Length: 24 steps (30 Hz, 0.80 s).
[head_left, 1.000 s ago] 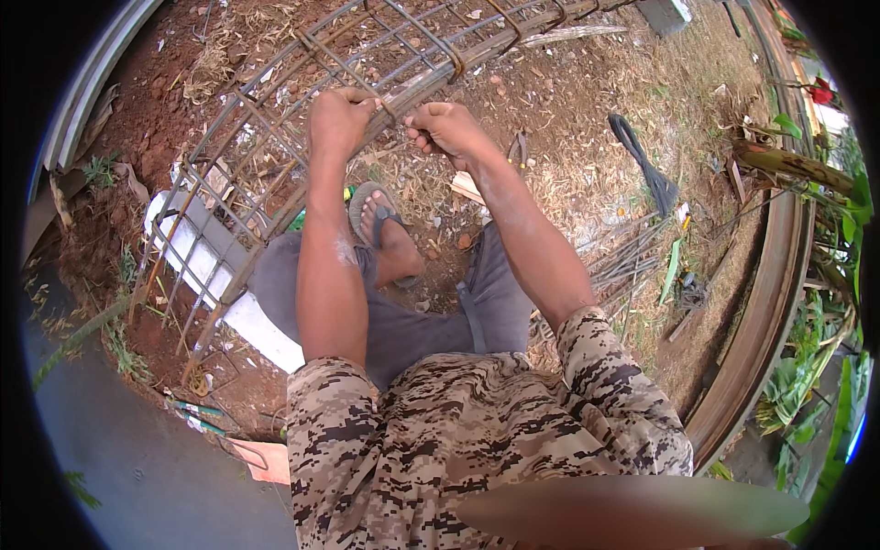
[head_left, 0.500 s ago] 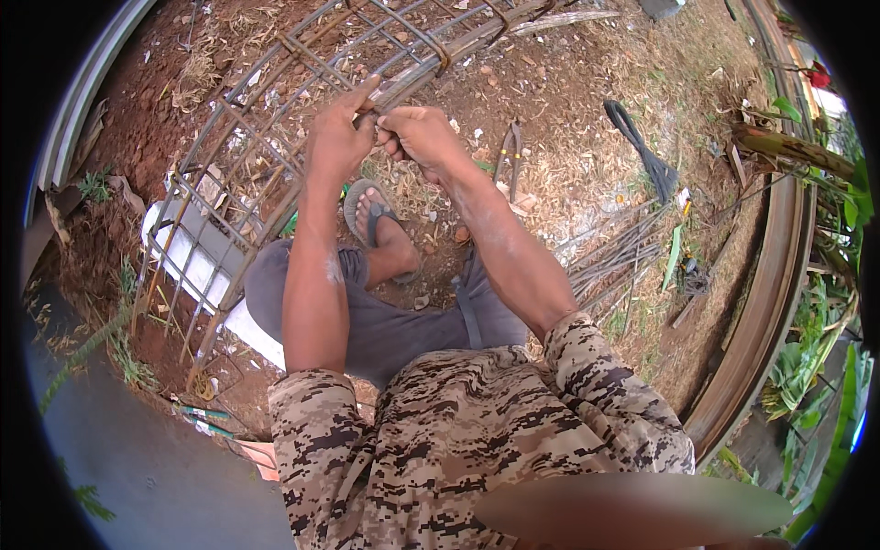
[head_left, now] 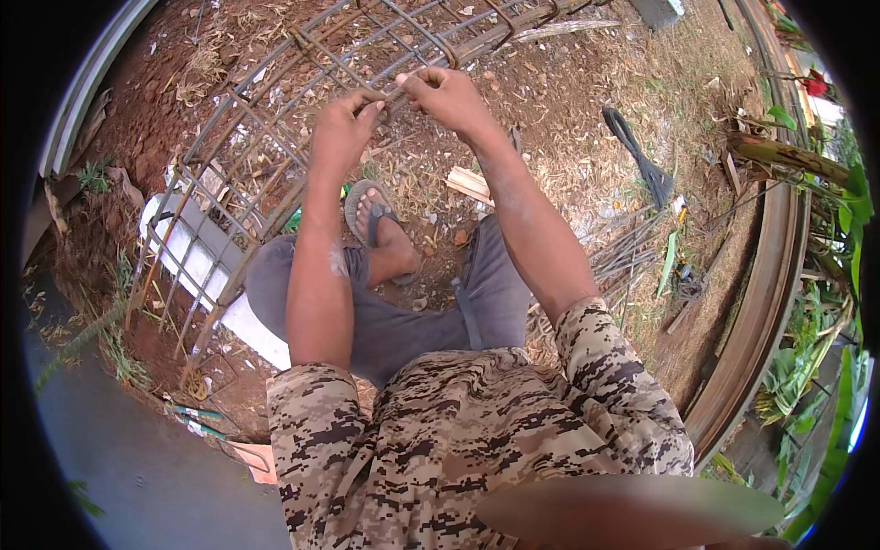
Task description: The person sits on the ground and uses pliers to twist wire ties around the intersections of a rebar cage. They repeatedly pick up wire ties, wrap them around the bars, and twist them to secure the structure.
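Cage of rusty-brown latticed steel (head_left: 270, 129) has its near edge at left hand (head_left: 343, 130) and right hand (head_left: 451, 99). Both curl; any pinch is unclear.

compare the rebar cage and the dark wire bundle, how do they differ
Size: the rebar cage runs past the view's top edge; the dark wire bundle is far smaller.
Form: the rebar cage is an open grid of crossed bars; the dark wire bundle is a narrow bunch.
Place: the left hand and right hand are at the rebar cage; the dark wire bundle lies untouched.
Both look metallic.
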{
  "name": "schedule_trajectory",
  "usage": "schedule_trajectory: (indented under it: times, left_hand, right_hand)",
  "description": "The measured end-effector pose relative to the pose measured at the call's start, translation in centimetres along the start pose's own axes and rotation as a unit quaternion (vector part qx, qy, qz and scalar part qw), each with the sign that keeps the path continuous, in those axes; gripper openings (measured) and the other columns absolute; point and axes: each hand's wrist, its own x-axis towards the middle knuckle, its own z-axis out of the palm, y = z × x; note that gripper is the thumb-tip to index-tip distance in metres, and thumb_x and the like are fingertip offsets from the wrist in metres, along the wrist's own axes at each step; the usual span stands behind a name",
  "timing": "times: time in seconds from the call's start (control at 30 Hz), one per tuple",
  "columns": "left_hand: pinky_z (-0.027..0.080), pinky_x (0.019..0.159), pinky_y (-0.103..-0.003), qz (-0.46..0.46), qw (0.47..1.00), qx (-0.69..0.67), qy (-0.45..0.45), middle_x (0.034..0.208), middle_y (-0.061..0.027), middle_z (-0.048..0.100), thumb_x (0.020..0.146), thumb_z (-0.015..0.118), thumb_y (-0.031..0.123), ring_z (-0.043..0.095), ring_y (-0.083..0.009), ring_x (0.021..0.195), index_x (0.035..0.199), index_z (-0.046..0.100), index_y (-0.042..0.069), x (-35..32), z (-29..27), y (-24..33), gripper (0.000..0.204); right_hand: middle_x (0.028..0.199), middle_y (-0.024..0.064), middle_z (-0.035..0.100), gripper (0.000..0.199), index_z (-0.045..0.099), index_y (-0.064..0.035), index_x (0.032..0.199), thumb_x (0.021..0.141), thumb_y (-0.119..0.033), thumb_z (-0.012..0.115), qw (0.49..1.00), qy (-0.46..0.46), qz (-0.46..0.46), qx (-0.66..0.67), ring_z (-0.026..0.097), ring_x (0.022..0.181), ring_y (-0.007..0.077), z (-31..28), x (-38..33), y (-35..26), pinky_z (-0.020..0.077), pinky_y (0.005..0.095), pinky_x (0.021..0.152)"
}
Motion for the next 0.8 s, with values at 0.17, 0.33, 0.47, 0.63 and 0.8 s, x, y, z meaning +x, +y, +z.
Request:
schedule_trajectory:
  times: [0.17,0.33,0.47,0.63,0.8]
  left_hand:
    - [0.049,0.061,-0.029,0.07,0.996,-0.044,0.034,0.079,-0.0098,0.071,0.09,0.066,0.015,0.063,-0.0122,0.064,0.104,0.073,0.007,0.4,0.1,-0.6,0.018]
    - [0.05,0.063,-0.03,-0.019,0.996,-0.083,0.028,0.08,-0.0084,0.073,0.088,0.067,0.014,0.064,-0.0141,0.065,0.101,0.076,0.008,0.5,0.3,-1.6,0.017]
    - [0.051,0.067,-0.029,-0.098,0.99,-0.096,0.03,0.085,-0.0088,0.074,0.087,0.068,0.012,0.067,-0.0142,0.072,0.104,0.076,0.007,1.9,0.1,-1.6,0.019]
    - [0.053,0.067,-0.035,0.037,0.993,0.106,0.038,0.081,-0.0154,0.073,0.082,0.068,0.019,0.07,-0.024,0.069,0.1,0.077,0.008,3.1,0.1,0.7,0.023]
    - [0.055,0.079,-0.045,0.149,0.934,0.318,-0.061,0.093,-0.0217,0.07,0.081,0.059,0.011,0.068,-0.0383,0.086,0.112,0.073,0.01,2.0,1.1,4.2,0.035]
  right_hand:
    - [0.07,0.0071,0.069,0.034,0.072,0.0008,0.084,0.089,-0.033,0.071,0.99,-0.066,0.053,0.115,0.063,0.063,0.0118,1.4,-0.5,1.4,0.0502,0.0303,0.059]
    - [0.078,0.0177,0.068,0.026,0.069,0.0016,0.085,0.09,-0.024,0.066,0.99,-0.041,-0.066,-0.121,0.067,0.07,0.0277,1.6,-1.1,2.6,0.0517,0.0413,0.067]
    - [0.086,0.0274,0.062,0.021,0.064,0.0037,0.087,0.091,-0.017,0.059,0.958,0.015,-0.224,-0.181,0.061,0.083,0.0449,2.0,-1.6,3.5,0.048,0.0508,0.075]
    - [0.084,0.0264,0.063,0.022,0.063,0.0039,0.087,0.091,-0.018,0.062,0.961,0.122,-0.189,-0.161,0.062,0.077,0.0425,4.9,-3.5,3.3,0.0494,0.0463,0.072]
    - [0.075,0.0285,0.064,0.021,0.064,0.0062,0.08,0.086,-0.014,0.064,0.979,0.195,-0.053,0.021,0.065,0.07,0.0452,7.7,-4.5,1.5,0.0488,0.0479,0.063]
